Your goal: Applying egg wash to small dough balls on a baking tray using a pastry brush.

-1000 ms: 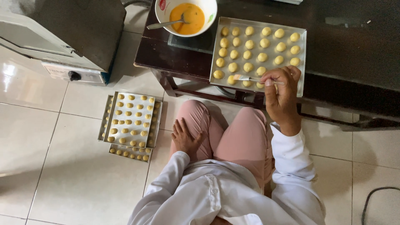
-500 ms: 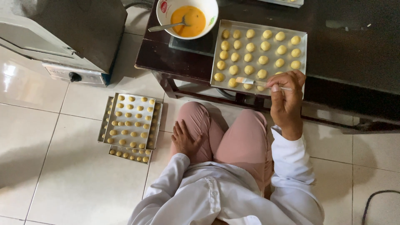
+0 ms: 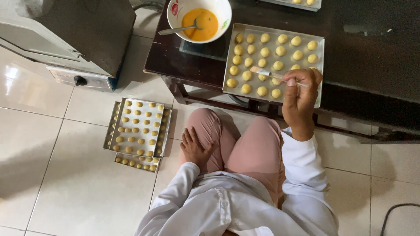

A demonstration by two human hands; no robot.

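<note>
My right hand (image 3: 301, 97) holds a small pastry brush (image 3: 266, 74) over a metal baking tray (image 3: 320, 57) of round yellow dough balls (image 3: 265, 51) on a dark low table (image 3: 372, 57). The brush tip touches a ball near the tray's front edge. Beside the tray stands a white bowl (image 3: 225, 12) of orange egg wash with a spoon (image 3: 177, 30) in it. My left hand (image 3: 194, 147) rests flat on my left thigh, in pink trousers, fingers spread, holding nothing.
Stacked trays of dough balls (image 3: 136, 133) lie on the tiled floor to my left. A grey metal oven (image 3: 70, 39) stands at the upper left. Another tray's edge (image 3: 297, 3) shows at the top. A black cable (image 3: 396, 214) runs along the floor at lower right.
My right hand has shifted slightly right and up along the tray's front row with the brush. The left hand stays on the thigh.
</note>
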